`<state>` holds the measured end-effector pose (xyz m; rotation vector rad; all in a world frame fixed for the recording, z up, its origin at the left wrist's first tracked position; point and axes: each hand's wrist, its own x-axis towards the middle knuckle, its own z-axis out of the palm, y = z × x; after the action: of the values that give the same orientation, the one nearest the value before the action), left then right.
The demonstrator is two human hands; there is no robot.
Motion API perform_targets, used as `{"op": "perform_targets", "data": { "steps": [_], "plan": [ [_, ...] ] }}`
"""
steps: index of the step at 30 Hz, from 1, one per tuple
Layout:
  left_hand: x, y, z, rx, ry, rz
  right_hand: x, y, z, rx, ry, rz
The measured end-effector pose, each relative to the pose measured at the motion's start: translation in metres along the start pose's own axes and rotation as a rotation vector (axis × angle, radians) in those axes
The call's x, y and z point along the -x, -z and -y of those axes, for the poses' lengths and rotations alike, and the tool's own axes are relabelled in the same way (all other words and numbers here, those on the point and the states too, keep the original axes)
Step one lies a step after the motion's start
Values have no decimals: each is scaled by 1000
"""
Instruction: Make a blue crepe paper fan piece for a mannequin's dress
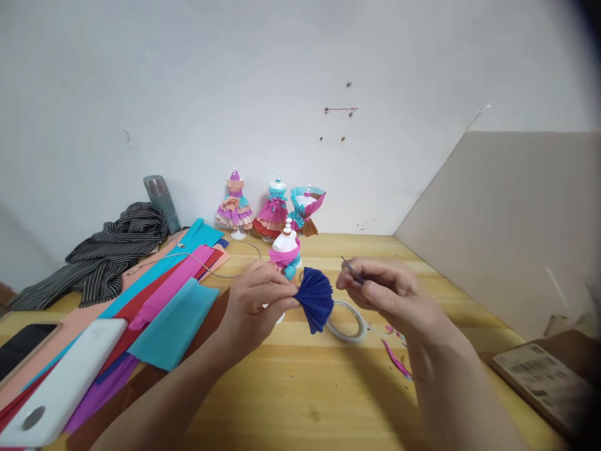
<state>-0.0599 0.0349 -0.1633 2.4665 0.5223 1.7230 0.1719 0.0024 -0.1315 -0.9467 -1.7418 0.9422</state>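
Observation:
Between the thumb and fingers of my left hand [260, 300] is the gathered end of a dark blue pleated crepe paper fan [317, 300], its pleats spread toward the right. My right hand [382, 285] pinches a thin dark strip [352, 270], which looks like a narrow piece of paper; its exact kind is too small to tell. The two hands are apart, with the fan's edge facing my right fingers. Behind the fan stands a small white dress form [287, 237] with a pink and teal paper wrap. A roll of tape [348, 321] lies on the table just beyond the fan.
Three dressed mini mannequins, one in a tiered dress [235, 203], stand by the wall. Coloured crepe paper [173, 326], a white power bank-like block [66, 382], a phone [25, 347], a striped cloth [117, 250] and a bottle [162, 200] fill the left. A cardboard box [544, 382] sits right.

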Motion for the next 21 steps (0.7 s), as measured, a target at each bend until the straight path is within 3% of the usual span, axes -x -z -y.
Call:
{"op": "perform_targets", "data": {
  "steps": [2,4,8,11,14,21],
  "plan": [
    [-2,2,-1,-13,10,0,1,-1,-3,-61,77,-30],
    [-4,6,-1,-200,-93,40,5,-6,-1,-62,156,-123],
    [-7,12,-4,-610,-327,157,13,-27,10,252,266,-255],
    [-8,13,-11,-654,-367,210,15,-45,14,556,366,-171],
    [-8,13,-19,-621,-332,226,11,-57,9,718,416,-72],
    [-8,15,-22,-666,-299,256,7,-59,6,827,353,-51]
  ]
}}
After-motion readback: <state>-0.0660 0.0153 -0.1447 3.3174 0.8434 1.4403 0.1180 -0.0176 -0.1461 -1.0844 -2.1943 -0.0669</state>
